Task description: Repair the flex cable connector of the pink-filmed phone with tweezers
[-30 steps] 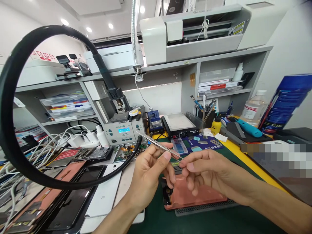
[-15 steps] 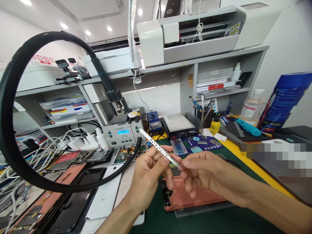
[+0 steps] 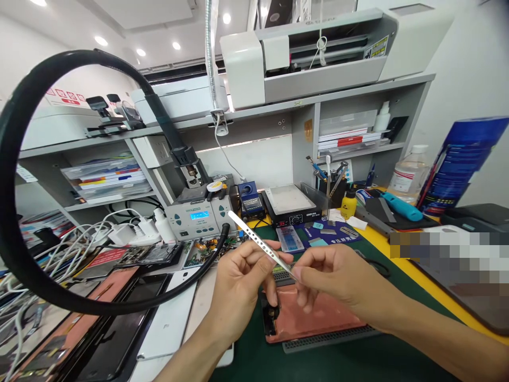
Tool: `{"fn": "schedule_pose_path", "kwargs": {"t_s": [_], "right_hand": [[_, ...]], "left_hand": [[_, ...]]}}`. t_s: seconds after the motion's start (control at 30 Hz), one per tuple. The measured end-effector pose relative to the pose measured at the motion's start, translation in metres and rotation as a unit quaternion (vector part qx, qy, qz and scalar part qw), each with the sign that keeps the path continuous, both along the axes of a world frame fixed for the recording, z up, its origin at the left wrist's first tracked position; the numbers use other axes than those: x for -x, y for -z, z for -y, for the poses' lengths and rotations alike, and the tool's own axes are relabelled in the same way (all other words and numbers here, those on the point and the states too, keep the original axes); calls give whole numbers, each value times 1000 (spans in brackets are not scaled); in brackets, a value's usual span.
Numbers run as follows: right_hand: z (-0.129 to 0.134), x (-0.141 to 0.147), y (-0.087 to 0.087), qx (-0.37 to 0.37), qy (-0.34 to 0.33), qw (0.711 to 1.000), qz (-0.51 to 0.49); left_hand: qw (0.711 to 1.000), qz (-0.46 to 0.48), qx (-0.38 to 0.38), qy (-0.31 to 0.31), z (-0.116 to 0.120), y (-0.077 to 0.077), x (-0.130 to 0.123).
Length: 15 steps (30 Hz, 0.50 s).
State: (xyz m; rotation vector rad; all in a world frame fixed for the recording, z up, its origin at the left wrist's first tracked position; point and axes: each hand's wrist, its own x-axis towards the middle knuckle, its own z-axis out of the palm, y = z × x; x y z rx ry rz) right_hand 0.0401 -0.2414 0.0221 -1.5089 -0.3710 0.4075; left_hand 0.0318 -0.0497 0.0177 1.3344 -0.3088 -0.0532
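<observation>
My left hand [image 3: 242, 281] is closed around a slim silver hand tool [image 3: 257, 241] with a row of round holes along its handle. The tool slants, its rounded end up to the left. At its lower, tapered end, the fingers of my right hand [image 3: 332, 273] pinch together around the tip, which they partly hide. Below both hands lies a flat device covered in pink film [image 3: 318, 313], with a black end showing at its left. It rests on the green mat [image 3: 254, 347], over a dark perforated strip [image 3: 330, 339].
A thick black hose [image 3: 11, 212] loops across the left side, in front of a grey station with a blue display [image 3: 201, 216]. A white phone panel [image 3: 169, 313] lies left of my arm. Ahead are a hot plate [image 3: 290, 204] and a yellow bottle [image 3: 349, 205].
The fingers of my right hand have closed in more tightly and shifted slightly left at the tool's tip. My left hand keeps its hold. The whole view has shifted slightly.
</observation>
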Motion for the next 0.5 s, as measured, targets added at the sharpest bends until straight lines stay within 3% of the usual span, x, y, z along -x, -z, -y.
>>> {"fn": "schedule_pose_path", "kwargs": {"t_s": [0.23,0.4,0.5], "right_hand": [[3,3,-4,55,14,998,22],[4,4,-4,54,10,998,3],[4,3,-4,35,2,999,-14]], "left_hand": [[1000,-24,8,-14,2,-2,1],[996,-34,25,-72,-4,-6,-4],[997,-32,29,-67,-6,-8,-4]]}}
